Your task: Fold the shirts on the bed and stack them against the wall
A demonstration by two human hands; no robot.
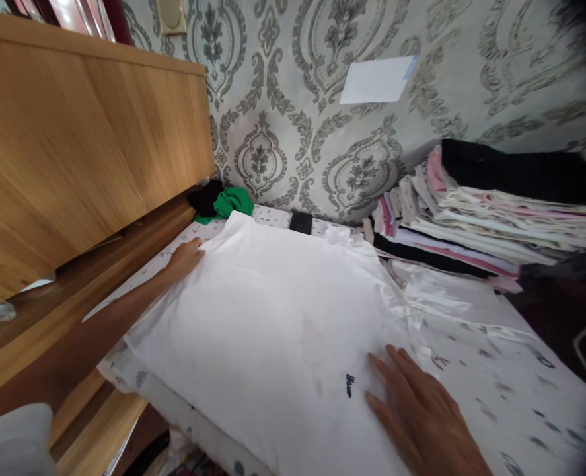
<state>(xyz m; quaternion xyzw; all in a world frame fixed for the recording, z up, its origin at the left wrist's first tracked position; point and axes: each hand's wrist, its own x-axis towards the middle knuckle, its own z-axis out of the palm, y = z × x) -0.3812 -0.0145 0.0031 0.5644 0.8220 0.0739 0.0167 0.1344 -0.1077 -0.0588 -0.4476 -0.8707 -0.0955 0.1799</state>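
A white T-shirt point(273, 311) lies spread over a patterned sheet, with a small dark print near its lower right part and a faint stain beside the print. At the shirt's far left edge, my left hand point(186, 258) has its fingers closed on the fabric. My right hand point(421, 410) rests flat on the near right side of the shirt, fingers spread, just right of the print. Part of the shirt's near end runs out of view at the bottom.
Folded clothes point(491, 218) stand in a tall stack at the back right. A green cloth point(233, 200) and a black cloth point(206, 198) lie in the far left corner. Beyond the shirt is a small dark flat object point(300, 223). A wooden cabinet point(89, 132) borders the left.
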